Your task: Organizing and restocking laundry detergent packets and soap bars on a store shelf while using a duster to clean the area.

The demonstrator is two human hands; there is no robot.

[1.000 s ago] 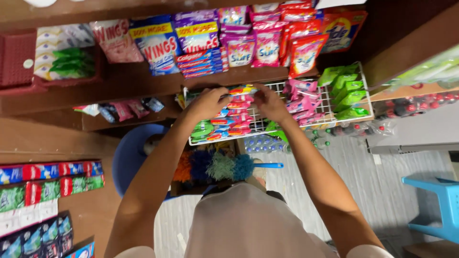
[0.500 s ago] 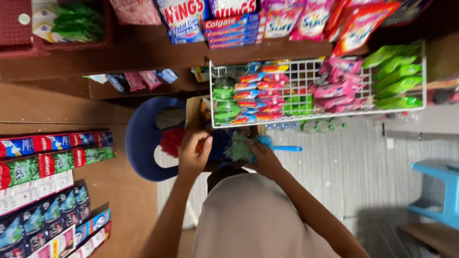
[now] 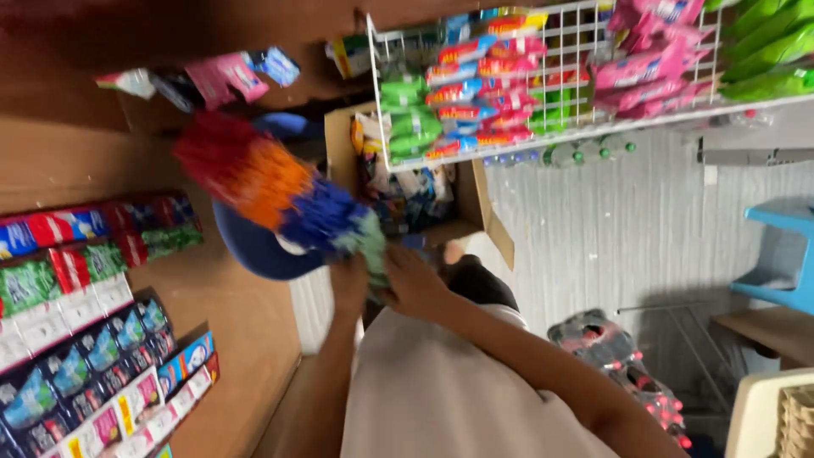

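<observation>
At eleven o'clock from my chest, both my left hand [image 3: 349, 284] and right hand [image 3: 413, 284] clench the feather duster [image 3: 271, 191] (blurred); I'd keep its fluffy head away from the wire rack [image 3: 585, 127].

Red, orange, blue and green duster [image 3: 271, 191], white wire basket [image 3: 577, 131], blue stool [image 3: 784, 254]

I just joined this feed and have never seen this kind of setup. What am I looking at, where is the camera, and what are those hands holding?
There is no machine here: a person wears one camera on the head, looking down at their own bare hands in a small shop. The left hand and right hand together grip the base of a multicoloured feather duster, its red, orange and blue head blurred and pointing up-left. Behind it stand an open cardboard box of packets and a white wire rack holding sachets. Boxed goods line the wooden shelf on the left.
</observation>
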